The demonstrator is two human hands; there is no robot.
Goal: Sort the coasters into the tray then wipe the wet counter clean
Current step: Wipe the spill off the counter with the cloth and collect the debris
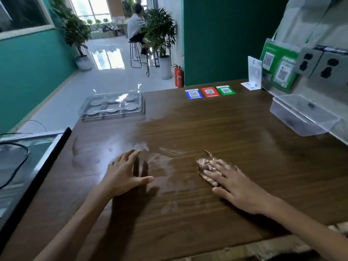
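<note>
Right hand (233, 178) flat on brown cloth (204, 165), fingers straight and spread, pressing it to the wooden counter (226, 132); cloth bunched under and just beyond the fingertips, blurred. Left hand (125, 174) palm down, fingers wide and straight, thumb out to the side, holding nothing; touching the wood or just above it, cannot tell. Pale wet smear (162, 166) between the two sets of fingers, reaching past the left fingertips. Clear tray (113, 104) well beyond the left fingers at the far counter edge, round grey coasters (111, 111) lying in its compartments. Three coloured code cards (210, 92) far ahead of the right fingers. Clear plastic box (303, 114) far to their right.
</note>
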